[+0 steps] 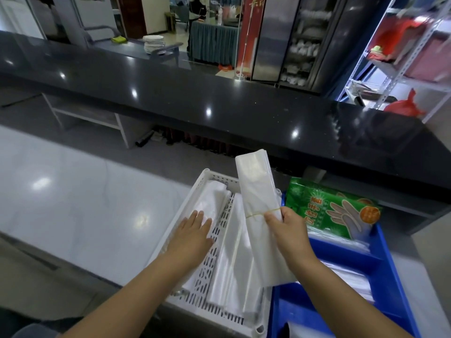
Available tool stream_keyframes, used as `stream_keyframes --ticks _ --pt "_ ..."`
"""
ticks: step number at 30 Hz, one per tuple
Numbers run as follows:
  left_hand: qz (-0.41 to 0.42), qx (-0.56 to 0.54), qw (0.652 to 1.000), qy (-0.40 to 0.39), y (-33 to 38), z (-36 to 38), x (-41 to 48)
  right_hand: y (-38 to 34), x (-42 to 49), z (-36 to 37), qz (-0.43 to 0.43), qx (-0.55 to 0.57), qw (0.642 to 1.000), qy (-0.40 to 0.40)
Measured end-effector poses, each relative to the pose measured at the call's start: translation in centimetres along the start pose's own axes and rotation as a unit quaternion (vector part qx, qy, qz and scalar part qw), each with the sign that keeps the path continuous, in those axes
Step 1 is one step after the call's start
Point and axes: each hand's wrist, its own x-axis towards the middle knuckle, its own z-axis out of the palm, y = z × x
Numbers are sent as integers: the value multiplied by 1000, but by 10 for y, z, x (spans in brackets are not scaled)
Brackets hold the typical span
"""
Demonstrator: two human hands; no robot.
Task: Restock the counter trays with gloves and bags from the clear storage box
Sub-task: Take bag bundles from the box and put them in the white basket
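now r hand pinching bag bundle

Glossy black counter, perforated plastic tray

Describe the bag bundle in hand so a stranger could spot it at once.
Below the long black counter, a white perforated tray sits beside a blue tray. The bundle is held above the white tray, pinched by the right hand. Unlike the bags lying in the tray, it is lifted, a yellow rubber band round it.
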Motion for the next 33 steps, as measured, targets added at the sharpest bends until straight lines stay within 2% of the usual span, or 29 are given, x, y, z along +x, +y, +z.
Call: stream_keyframes --ticks 1,3,5,7,12,14,15,16,18,20,22,24,26,33 --pt "1 -75 997 25 5 -7 0 -2 -2 3 1 7 1000 -1" --pt "-7 -246 967 74 18 -22 -1 -8 -5 10 2 28 1000 -5" --pt "-30 -367 928 60 28 -36 -1 -13 -9 19 3 61 998 -14" --pt "-40 -415 907 57 33 -43 -1 -18 -12 30 6 91 995 -29" --pt "-66 -526 839 125 15 -54 -6 -24 -11 51 12 76 990 -114" --pt "-86 -502 847 152 -3 -60 -8 -16 -7 54 -22 -17 989 -146" --pt "-95 -468 862 167 -14 -64 -9 -11 -3 54 -66 -123 977 -160" --pt "-104 -431 878 179 -24 -68 -11 -4 -1 55 -119 -245 946 -176" --pt "-113 -378 898 194 -42 -72 -15 7 2 59 -242 -415 844 -237" --pt "-119 -359 905 197 -53 -73 -20 18 6 66 -359 -485 736 -306" --pt "-128 -350 908 193 -57 -71 -24 25 12 70 -416 -523 664 -335" --pt "-136 -346 909 190 -57 -67 -26 25 17 70 -453 -550 624 -321" --pt "-134 -352 908 182 -52 -62 -26 21 19 68 -484 -565 599 -296" --pt "-119 -347 919 145 -17 -31 -12 12 15 44 -510 -589 577 -242"
